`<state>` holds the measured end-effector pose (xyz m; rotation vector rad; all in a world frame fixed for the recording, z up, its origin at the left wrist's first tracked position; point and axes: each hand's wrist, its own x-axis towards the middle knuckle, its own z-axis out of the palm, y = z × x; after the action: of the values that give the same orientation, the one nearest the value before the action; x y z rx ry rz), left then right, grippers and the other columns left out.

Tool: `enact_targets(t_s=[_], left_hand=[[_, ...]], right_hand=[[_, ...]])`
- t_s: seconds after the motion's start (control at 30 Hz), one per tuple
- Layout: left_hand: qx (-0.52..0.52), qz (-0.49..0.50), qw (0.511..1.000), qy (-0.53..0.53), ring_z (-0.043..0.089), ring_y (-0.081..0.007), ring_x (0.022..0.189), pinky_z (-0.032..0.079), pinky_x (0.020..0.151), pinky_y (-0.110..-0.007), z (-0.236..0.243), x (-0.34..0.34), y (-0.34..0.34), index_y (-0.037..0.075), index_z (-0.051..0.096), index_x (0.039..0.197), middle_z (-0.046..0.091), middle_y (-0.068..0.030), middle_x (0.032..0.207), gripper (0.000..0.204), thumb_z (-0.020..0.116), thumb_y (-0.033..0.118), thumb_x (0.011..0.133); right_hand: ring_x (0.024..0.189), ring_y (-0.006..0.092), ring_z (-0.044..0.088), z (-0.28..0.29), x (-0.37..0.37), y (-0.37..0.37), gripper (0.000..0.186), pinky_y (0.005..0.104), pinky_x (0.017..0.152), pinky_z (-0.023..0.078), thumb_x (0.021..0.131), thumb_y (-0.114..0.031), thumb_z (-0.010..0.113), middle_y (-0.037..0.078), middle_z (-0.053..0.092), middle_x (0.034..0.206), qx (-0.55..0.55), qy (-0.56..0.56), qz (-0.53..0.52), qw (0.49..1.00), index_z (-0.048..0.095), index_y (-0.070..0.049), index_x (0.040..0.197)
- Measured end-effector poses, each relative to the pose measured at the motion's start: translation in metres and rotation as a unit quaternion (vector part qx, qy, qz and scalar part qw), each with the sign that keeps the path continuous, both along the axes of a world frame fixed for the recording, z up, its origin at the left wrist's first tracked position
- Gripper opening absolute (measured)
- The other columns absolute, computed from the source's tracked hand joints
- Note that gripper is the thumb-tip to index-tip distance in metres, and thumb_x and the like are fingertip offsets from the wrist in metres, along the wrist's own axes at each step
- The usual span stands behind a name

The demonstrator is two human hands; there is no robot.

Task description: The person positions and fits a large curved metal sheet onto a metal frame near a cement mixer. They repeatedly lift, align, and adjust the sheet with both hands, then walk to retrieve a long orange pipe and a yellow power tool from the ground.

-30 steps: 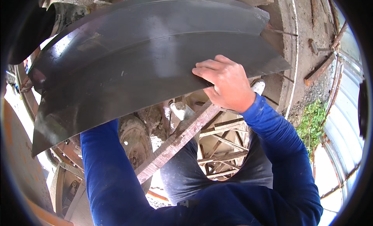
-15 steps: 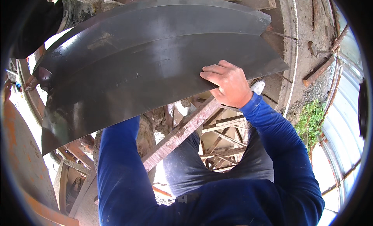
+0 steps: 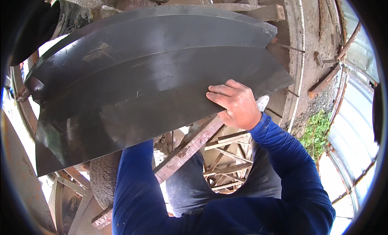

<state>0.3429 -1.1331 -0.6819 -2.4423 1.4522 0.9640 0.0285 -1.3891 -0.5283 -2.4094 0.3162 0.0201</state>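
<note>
A large dark, flat metal sheet (image 3: 157, 85) with angled ends and a curved crease spans the upper middle of the view. My right hand (image 3: 234, 103) grips its near edge, fingers curled on the top face, thumb at the edge. My left forearm in a blue sleeve reaches under the sheet at the lower left, and the hand is hidden beneath it. A pinkish weathered beam (image 3: 184, 152) runs diagonally below the sheet and under my right hand.
Below are criss-crossed timbers (image 3: 226, 166) and a tire (image 3: 101, 182). A rusty metal panel (image 3: 16, 162) stands left. A dark boot or sleeve (image 3: 72, 16) is at upper left. Corrugated metal sheeting (image 3: 351, 125), scattered bars and green weeds (image 3: 313, 134) are at the right.
The sheet and my right hand have moved lower in view, toward me. My left forearm has shifted rightward, and more of the tire shows beside it.
</note>
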Motion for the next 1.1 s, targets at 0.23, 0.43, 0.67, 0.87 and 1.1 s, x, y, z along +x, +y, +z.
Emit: enact_targets(t_s=[0.23, 0.43, 0.67, 0.87, 1.1], left_hand=[[-0.017, 0.019, 1.0, -0.009, 0.057, -0.04, 0.131, 0.044, 0.11, -0.054, 0.014, -0.024, 0.01, 0.011, 0.066, 0.133, 0.06, -0.0236, 0.141, 0.046, 0.057, 0.038, 0.097], [-0.053, 0.026, 0.998, -0.013, 0.056, -0.0401, 0.132, 0.043, 0.111, -0.055, 0.012, -0.06, 0.009, 0.011, 0.066, 0.135, 0.059, -0.0236, 0.143, 0.047, 0.057, 0.038, 0.097], [0.132, 0.047, 0.988, 0.061, 0.055, -0.0413, 0.133, 0.042, 0.112, -0.056, 0.068, -0.147, -0.007, 0.011, 0.06, 0.141, 0.056, -0.0208, 0.147, 0.053, 0.057, 0.041, 0.097], [-0.284, 0.321, 0.88, 0.204, 0.063, -0.04, 0.122, 0.051, 0.104, -0.05, 0.228, -0.289, 0.056, 0.004, 0.059, 0.138, 0.061, -0.023, 0.139, 0.048, 0.07, 0.019, 0.094], [-0.336, 0.765, 0.486, 0.256, 0.063, -0.0257, 0.118, 0.051, 0.1, -0.041, 0.198, -0.377, 0.186, 0.005, 0.047, 0.145, 0.059, -0.0118, 0.134, 0.051, 0.07, 0.016, 0.1]], right_hand=[[0.089, 0.032, 0.066, 0.002, 0.001, -0.001, 0.048, 0.0415, 0.08, 0.058, 0.061, -0.005, 0.072, 0.011, 0.074, 0.115, 0.014, -0.023, -0.001, 1.0, 0.075, -0.005, 0.109], [0.098, 0.0323, 0.069, 0.001, -0.004, 0.008, 0.041, 0.0418, 0.088, 0.057, 0.067, -0.006, 0.07, 0.011, 0.075, 0.114, -0.004, -0.042, -0.01, 0.999, 0.076, -0.005, 0.108], [0.098, 0.0316, 0.069, -0.008, -0.002, 0.028, 0.031, 0.0407, 0.088, 0.057, 0.074, -0.011, 0.073, 0.009, 0.075, 0.111, -0.023, -0.069, -0.002, 0.997, 0.076, -0.008, 0.105], [0.098, 0.0335, 0.069, -0.01, -0.004, 0.034, 0.027, 0.0425, 0.088, 0.056, 0.079, -0.01, 0.074, 0.009, 0.075, 0.11, -0.036, -0.076, -0.001, 0.996, 0.075, -0.007, 0.106], [0.101, 0.0351, 0.068, -0.011, -0.003, 0.038, 0.029, 0.044, 0.089, 0.055, 0.08, -0.012, 0.079, 0.012, 0.075, 0.111, -0.058, -0.085, 0.034, 0.994, 0.074, -0.006, 0.108]])
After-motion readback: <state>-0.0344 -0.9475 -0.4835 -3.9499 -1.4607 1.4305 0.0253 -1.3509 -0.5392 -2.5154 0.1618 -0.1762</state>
